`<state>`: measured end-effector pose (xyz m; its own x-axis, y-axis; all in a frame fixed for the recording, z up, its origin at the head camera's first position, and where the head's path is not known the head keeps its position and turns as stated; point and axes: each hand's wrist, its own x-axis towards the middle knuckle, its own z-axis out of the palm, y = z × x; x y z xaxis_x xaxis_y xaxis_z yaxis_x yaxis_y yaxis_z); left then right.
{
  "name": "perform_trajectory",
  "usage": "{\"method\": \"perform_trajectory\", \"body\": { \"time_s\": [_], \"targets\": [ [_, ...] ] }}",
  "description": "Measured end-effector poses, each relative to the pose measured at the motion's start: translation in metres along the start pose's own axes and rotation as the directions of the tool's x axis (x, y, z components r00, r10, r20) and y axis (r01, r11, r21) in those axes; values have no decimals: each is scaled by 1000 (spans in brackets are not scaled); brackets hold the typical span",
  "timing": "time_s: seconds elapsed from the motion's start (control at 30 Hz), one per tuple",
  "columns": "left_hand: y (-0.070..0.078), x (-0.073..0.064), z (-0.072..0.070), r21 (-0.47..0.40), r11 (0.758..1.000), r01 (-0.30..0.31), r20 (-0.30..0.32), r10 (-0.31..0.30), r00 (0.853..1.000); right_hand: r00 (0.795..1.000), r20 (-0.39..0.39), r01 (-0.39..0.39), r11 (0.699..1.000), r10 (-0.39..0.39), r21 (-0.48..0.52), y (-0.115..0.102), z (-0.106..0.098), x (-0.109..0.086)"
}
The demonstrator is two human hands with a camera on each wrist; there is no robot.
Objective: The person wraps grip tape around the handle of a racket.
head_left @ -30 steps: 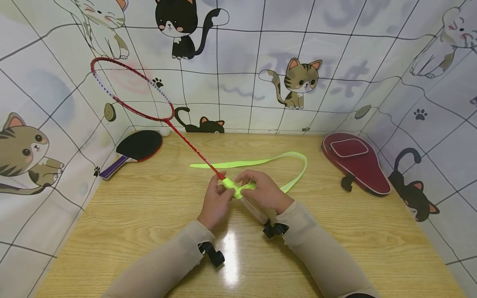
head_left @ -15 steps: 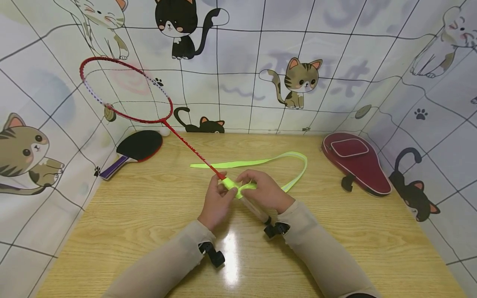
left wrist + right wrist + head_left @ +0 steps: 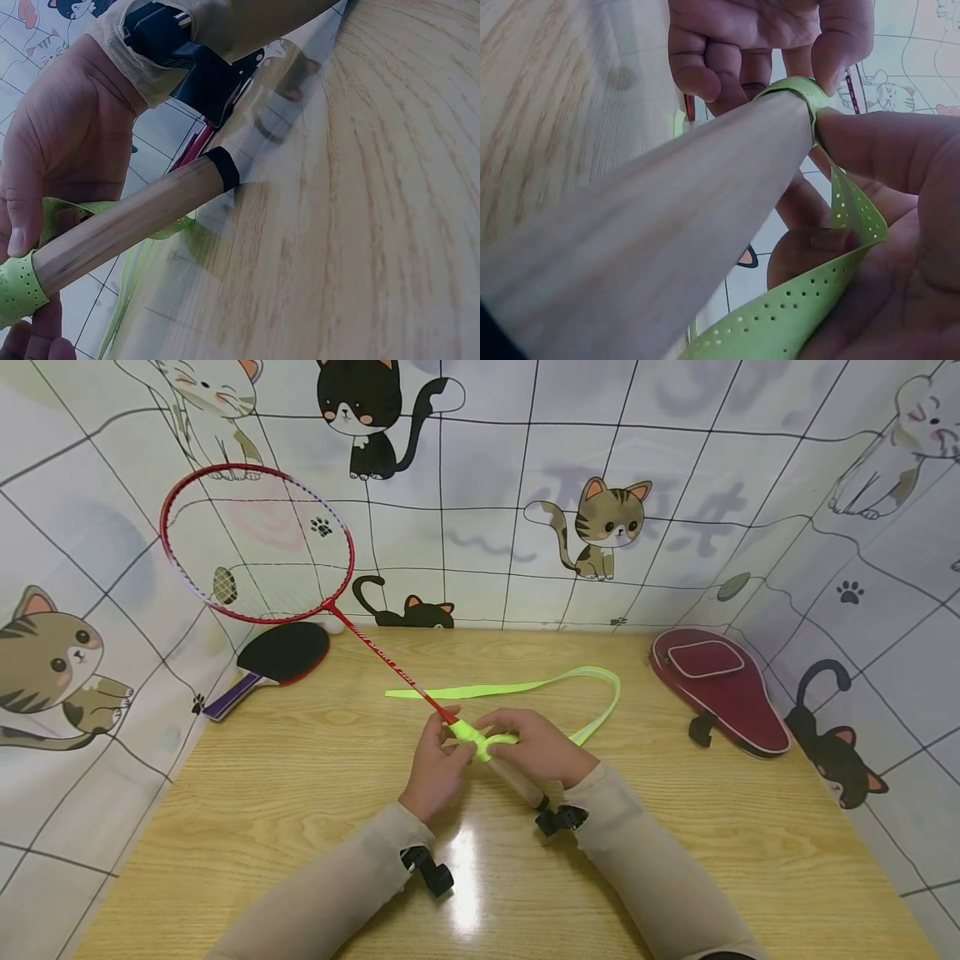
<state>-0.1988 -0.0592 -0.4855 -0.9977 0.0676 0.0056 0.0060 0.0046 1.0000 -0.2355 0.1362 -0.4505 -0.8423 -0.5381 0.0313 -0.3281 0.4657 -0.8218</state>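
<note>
Head: white lettering (image 3: 382,655) on racket shaft (image 3: 395,667)

red racket (image 3: 382,655) | slanted, lower handle (image 3: 131,221) bare | perforated green tape (image 3: 467,732) | round upper handle, loose tail (image 3: 617,689) curved

The badminton racket (image 3: 386,658) slants to the far left from between the left hand (image 3: 435,770) and right hand (image 3: 542,747). Grip tape (image 3: 467,732) encircles its handle (image 3: 517,782); the loose length (image 3: 498,689) lies on the table (image 3: 322,777) beyond, between a table-tennis bat (image 3: 283,653), left, and a case (image 3: 723,693), right.
</note>
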Motion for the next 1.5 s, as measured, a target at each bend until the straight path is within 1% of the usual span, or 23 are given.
{"method": "perform_trajectory", "body": {
  "time_s": [0.17, 0.37, 0.5, 0.63, 0.73, 0.87, 1.1, 1.3, 1.5],
  "targets": [
    [0, 0, 0, 11, 1000, 7, -1, -7, 1000, 1000, -7, 7, 1000, -7, -4, 1, 1, 0],
    [0, 0, 1, 5, 1000, -21, 12, 21, 1000, 1000, 9, 25, 1000, -25, 18, 2, 1, 0],
    [1, 1, 1, -7, 1000, -30, -4, 30, 1000, 1000, 15, 27, 1000, -27, 16, 3, 1, 1],
    [2, 1, 1, -20, 1000, -20, -17, 20, 1000, 999, 24, 28, 999, -29, 19, 3, 0, 0],
    [1, 1, 1, -22, 1000, -11, -16, 10, 1000, 999, 48, 9, 999, -11, 43, 2, 0, -1],
    [-1, 1, -1, -5, 1000, -16, -8, 16, 1000, 995, 92, -29, 998, 23, 60, 0, -1, -2],
    [-2, 2, 0, -5, 1000, -11, -8, 11, 1000, 988, 156, -20, 998, 11, 54, 1, -1, -2],
    [0, 0, 0, 5, 1000, -15, 3, 15, 1000, 989, 148, -21, 998, 12, 56, 1, 0, -2],
    [2, -1, 0, 21, 999, -25, 28, 24, 999, 994, 114, -10, 999, 6, 40, -2, 0, -3]
  ]
}}
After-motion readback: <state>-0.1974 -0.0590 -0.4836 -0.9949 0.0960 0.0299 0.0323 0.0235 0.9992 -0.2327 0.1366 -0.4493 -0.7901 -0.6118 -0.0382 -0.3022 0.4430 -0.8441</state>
